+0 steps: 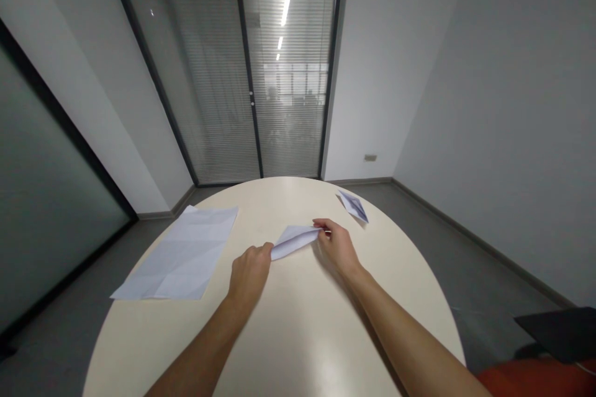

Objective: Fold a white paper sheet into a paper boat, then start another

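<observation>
Between my two hands is a folded sheet of white paper (294, 240), narrow and pointed toward the right, held just over the table. My left hand (251, 270) is closed on its wider left end, thumb along the edge. At the pointed right end, my right hand (336, 247) pinches the tip between thumb and fingers. Parts of both ends are hidden by the fingers. Beyond my right hand lies another folded paper piece (354, 206). To the left of my left hand, flat creased paper sheets (186, 254) rest on the table.
The round cream table (298, 322) has a curved edge all around. Behind it stand a glass partition with blinds (288, 136) and grey walls. At the lower right, a dark flat object (561, 332) sits over something red (535, 378).
</observation>
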{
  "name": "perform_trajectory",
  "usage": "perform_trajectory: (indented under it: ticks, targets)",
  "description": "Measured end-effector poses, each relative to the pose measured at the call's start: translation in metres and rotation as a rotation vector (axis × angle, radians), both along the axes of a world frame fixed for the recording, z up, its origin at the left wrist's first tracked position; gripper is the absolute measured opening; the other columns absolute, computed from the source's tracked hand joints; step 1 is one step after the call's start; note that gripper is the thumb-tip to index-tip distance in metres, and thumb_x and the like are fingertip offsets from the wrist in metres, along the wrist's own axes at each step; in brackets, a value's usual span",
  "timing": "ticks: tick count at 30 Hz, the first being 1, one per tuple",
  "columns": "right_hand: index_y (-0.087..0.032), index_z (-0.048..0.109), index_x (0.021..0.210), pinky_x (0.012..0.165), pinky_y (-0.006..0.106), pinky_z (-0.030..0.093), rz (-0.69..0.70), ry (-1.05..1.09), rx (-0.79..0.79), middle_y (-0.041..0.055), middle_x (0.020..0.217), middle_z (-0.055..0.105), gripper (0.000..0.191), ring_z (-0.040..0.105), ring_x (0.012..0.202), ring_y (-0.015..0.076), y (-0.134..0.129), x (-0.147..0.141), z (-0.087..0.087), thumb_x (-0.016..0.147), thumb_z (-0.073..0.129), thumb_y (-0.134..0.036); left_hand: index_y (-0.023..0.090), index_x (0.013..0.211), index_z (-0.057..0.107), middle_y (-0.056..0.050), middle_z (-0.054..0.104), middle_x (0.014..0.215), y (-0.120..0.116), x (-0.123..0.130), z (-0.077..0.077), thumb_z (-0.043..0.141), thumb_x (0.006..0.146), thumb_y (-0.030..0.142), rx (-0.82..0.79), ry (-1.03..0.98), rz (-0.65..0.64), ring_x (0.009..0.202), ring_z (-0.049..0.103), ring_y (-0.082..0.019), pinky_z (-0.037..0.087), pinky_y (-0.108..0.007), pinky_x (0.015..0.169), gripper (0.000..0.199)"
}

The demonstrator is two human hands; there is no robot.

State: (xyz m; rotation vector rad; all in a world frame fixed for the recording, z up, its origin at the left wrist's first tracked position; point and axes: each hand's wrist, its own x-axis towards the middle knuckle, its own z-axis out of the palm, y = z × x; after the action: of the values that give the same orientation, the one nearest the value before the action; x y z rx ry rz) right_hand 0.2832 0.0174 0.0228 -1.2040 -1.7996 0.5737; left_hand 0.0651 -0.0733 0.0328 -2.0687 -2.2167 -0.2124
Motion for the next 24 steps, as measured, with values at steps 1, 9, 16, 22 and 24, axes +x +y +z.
perform_trajectory:
  ticks: [1, 9, 16, 22, 24]
  targets:
    - [-0.015, 0.069, 0.115, 0.095, 0.033, 0.052, 0.000, 0.023, 0.036, 0.0095, 0.111, 0.075, 0.036, 0.070, 0.101, 0.0199, 0.001, 0.000, -0.001, 0.087, 0.046, -0.014, 0.026, 0.117, 0.066, -0.007, 0.073, 0.093, 0.000, 0.000, 0.000, 0.039, 0.105, 0.028, 0.009, -0.012, 0.001, 0.085, 0.072, -0.024, 0.049, -0.030, 0.070, 0.029]
    - [-0.018, 0.066, 0.116, 0.095, 0.043, 0.053, -0.031, 0.078, 0.175, 0.0094, 0.107, 0.074, 0.034, 0.069, 0.097, 0.0233, 0.000, -0.001, 0.000, 0.085, 0.052, -0.019, 0.028, 0.113, 0.070, -0.005, 0.077, 0.095, -0.001, 0.005, 0.003, 0.049, 0.101, 0.026, 0.104, -0.106, 0.028, 0.086, 0.073, -0.022, 0.046, -0.027, 0.068, 0.024]
    - [-0.018, 0.067, 0.112, 0.089, 0.035, 0.054, 0.019, 0.019, 0.153, 0.0073, 0.105, 0.074, 0.032, 0.069, 0.093, 0.0199, -0.008, -0.004, 0.007, 0.084, 0.052, -0.015, 0.027, 0.109, 0.071, -0.007, 0.078, 0.089, -0.002, 0.002, 0.007, 0.049, 0.100, 0.028, 0.114, -0.049, 0.093, 0.081, 0.074, -0.026, 0.045, -0.029, 0.063, 0.024]
    - [-0.020, 0.071, 0.100, 0.086, 0.030, 0.048, 0.065, -0.299, 0.022, 0.0044, 0.100, 0.074, 0.031, 0.066, 0.093, 0.0186, -0.011, -0.003, 0.009, 0.079, 0.053, -0.005, 0.025, 0.108, 0.071, -0.007, 0.077, 0.095, -0.001, 0.002, 0.007, 0.047, 0.099, 0.025, 0.047, -0.043, 0.049, 0.086, 0.073, -0.025, 0.048, -0.031, 0.067, 0.026]
    - [-0.020, 0.070, 0.109, 0.085, 0.029, 0.047, 0.047, -0.366, -0.022, 0.0047, 0.102, 0.073, 0.034, 0.066, 0.094, 0.0188, -0.013, -0.003, 0.008, 0.081, 0.055, -0.007, 0.024, 0.109, 0.071, -0.007, 0.076, 0.096, -0.001, 0.002, 0.006, 0.048, 0.098, 0.023, 0.044, -0.033, 0.027, 0.089, 0.072, -0.025, 0.049, -0.031, 0.069, 0.026]
